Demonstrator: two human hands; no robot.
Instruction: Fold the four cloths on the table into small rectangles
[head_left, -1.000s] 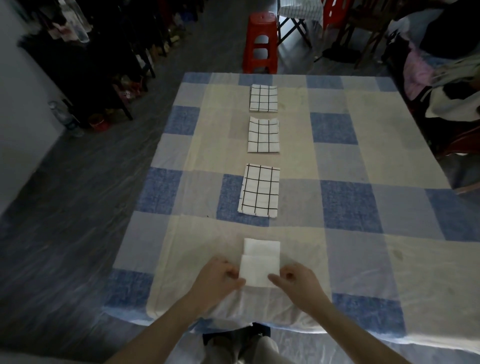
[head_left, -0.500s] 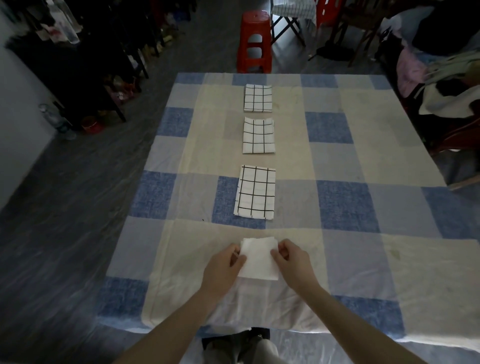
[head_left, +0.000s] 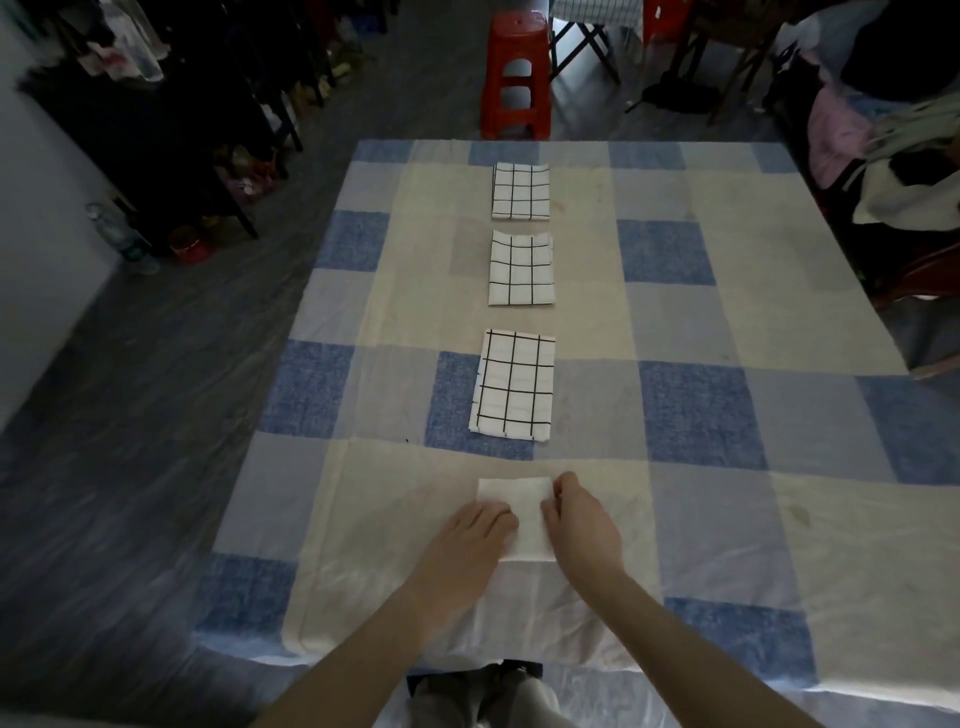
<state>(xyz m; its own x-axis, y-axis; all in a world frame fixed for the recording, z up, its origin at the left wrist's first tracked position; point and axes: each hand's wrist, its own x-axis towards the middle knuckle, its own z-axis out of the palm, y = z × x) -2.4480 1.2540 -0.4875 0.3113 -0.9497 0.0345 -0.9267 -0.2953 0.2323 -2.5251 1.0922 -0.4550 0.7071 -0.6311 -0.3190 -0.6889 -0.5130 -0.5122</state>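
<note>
Now both the left hand (head_left: 470, 540) and right hand (head_left: 582, 525) press a smooth white rectangular cloth (head_left: 524, 512).

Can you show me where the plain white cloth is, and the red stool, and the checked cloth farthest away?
plain cloth (head_left: 522, 501): head view, its bare upper middle between the hands.
red stool (head_left: 517, 36): head view, its seat.
farthest checked cloth (head_left: 520, 191): head view, its middle.

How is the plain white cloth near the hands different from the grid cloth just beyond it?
The plain white cloth has no pattern; the nearest grid cloth bears black lines. The left hand and right hand rest on the white cloth's sides; nothing touches the grid cloth. The white cloth lies on a cream patch of the tablecloth, the grid cloth partly on blue. Both lie flat as small folded rectangles.
</note>
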